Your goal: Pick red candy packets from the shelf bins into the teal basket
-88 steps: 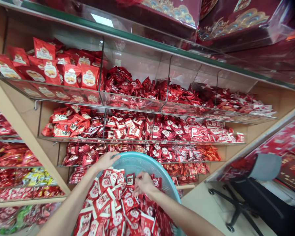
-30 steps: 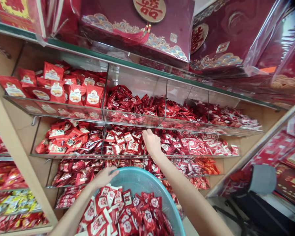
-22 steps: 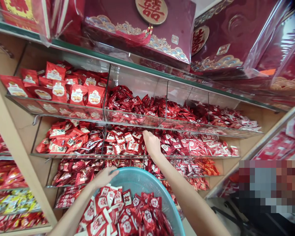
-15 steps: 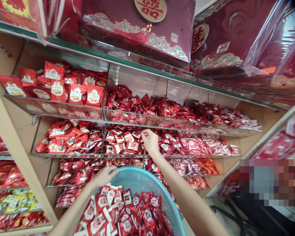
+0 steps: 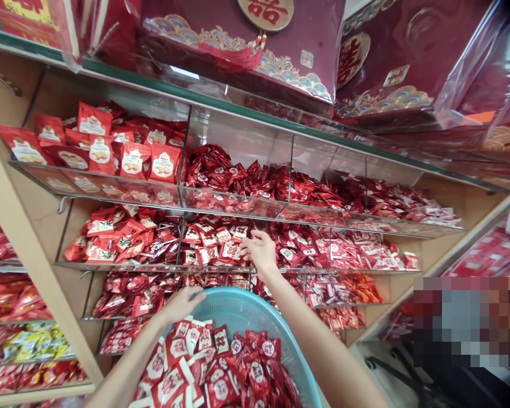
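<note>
A large blue plastic basket (image 5: 255, 306) sits low in front of me, filled with small red and white wrapped packets (image 5: 221, 368). My left hand (image 5: 182, 303) grips its rim at the far left side, fingers over the edge. In the second shelf row, my right hand (image 5: 260, 252) hovers at the edge of a compartment of red and cream packets (image 5: 216, 243). Its fingers are apart and loosely bent, close to or touching the packets; no packet shows in them. Just right of that hand lie dark red packets (image 5: 291, 243).
Glass-fronted shelves hold several rows of red packets, including larger biscuit-like bags (image 5: 131, 161) at upper left. A glass shelf edge (image 5: 221, 110) crosses above, with dark red gift bags (image 5: 289, 62) over it. A wooden upright (image 5: 29, 266) stands left; black chair legs (image 5: 386, 368) show lower right.
My right hand has dropped slightly and its fingers have spread from a closer pinch. The left hand stays on the basket rim. The view has shifted a little.
</note>
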`<state>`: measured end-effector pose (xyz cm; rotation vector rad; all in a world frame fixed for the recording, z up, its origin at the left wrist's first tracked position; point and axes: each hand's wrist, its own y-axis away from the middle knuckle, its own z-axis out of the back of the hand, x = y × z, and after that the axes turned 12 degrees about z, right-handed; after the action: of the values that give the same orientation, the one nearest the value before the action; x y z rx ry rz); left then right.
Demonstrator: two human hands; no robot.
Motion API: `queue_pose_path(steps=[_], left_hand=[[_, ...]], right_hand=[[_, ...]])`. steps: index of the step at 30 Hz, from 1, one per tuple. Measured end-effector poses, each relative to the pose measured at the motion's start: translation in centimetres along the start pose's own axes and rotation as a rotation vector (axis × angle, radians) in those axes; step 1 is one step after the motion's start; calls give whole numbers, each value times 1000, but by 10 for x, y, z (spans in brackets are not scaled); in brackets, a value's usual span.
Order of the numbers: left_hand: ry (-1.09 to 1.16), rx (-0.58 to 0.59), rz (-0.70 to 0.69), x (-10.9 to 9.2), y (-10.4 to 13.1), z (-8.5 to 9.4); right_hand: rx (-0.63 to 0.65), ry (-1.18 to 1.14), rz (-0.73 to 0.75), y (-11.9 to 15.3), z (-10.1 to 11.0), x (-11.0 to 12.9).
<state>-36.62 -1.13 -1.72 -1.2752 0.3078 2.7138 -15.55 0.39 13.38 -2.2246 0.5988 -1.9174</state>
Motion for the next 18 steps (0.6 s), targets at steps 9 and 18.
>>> queue_pose_path(steps=[9, 18], left_hand=[[-24, -7, -14, -4, 2, 0], [-22, -3, -21, -4, 3, 0]], right_hand=[[141, -125, -253, 2, 14, 5], [305, -224, -390, 2, 16, 9]])
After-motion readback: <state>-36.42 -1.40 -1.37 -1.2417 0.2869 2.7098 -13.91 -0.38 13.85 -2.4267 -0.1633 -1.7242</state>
